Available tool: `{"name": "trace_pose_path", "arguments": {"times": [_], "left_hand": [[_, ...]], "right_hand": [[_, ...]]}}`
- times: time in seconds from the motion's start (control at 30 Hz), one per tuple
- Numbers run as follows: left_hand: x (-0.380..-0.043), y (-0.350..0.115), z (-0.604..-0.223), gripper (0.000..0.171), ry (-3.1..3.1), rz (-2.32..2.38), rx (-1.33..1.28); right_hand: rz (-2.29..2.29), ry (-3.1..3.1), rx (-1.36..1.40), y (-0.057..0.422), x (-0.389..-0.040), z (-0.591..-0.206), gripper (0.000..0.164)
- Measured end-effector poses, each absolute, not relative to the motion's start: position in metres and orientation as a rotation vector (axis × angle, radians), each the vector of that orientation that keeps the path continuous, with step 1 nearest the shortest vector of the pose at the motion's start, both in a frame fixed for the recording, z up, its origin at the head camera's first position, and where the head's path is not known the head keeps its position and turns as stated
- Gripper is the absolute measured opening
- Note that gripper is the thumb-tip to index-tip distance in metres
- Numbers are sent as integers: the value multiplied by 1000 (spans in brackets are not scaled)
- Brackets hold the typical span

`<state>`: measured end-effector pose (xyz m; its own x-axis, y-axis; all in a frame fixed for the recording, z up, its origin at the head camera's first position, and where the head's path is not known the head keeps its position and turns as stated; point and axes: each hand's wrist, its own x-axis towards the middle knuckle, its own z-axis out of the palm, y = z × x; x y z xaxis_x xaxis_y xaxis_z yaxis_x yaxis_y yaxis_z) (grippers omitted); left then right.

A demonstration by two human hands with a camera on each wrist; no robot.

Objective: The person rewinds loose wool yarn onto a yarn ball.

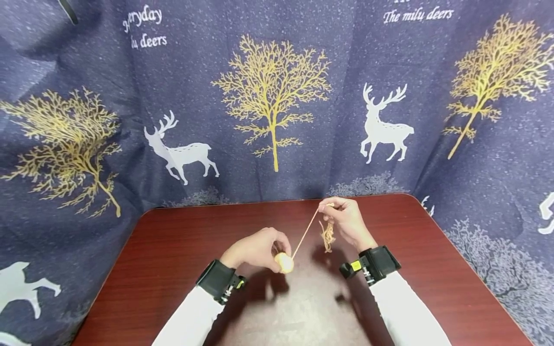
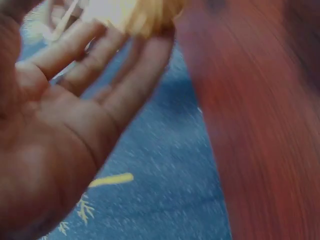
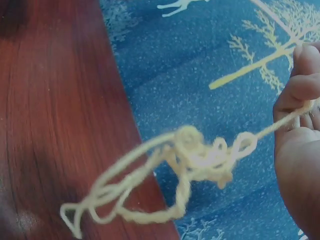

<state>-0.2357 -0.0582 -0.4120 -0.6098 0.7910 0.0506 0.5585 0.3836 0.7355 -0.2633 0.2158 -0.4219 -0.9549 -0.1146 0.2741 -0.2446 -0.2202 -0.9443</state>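
A small pale yellow ball of yarn (image 1: 284,263) is held above the table in my left hand (image 1: 261,249), between fingers and thumb. The left wrist view shows the yarn ball (image 2: 135,15) blurred at the top, against the fingertips. From it a taut strand (image 1: 305,235) slants up to my right hand (image 1: 344,218), which pinches it between thumb and fingers. Below the right hand dangles a loose tangle of yarn (image 1: 328,236). In the right wrist view this tangle (image 3: 195,155) shows several loops, tied by one strand to the right hand (image 3: 300,115).
Under both hands lies a reddish-brown wooden table (image 1: 182,245), pale with glare near the front. A dark blue curtain (image 1: 303,120) printed with white deer and yellow trees hangs behind it and at its sides. Black straps with small devices circle both wrists.
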Motion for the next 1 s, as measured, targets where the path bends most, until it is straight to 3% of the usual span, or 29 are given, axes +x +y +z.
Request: {"name": "trace_pose_path", "arguments": {"times": [0.3,0.63,0.83,1.0], "left_hand": [[-232,-54,-388,34,1800,1782,1285],[-243,-46,-385,36,1599,2632,692],[-254,-44,-399,33,2106,2735,360],[-258,-48,-416,34,2932,2269,426]], "right_hand": [[2224,-2107,341,209,-271,-440,9],[2052,-2420,584,198,-253,-455,12],[1988,-2468,766,199,-242,-447,7],[1983,-2436,900,203,-238,-434,7]]}}
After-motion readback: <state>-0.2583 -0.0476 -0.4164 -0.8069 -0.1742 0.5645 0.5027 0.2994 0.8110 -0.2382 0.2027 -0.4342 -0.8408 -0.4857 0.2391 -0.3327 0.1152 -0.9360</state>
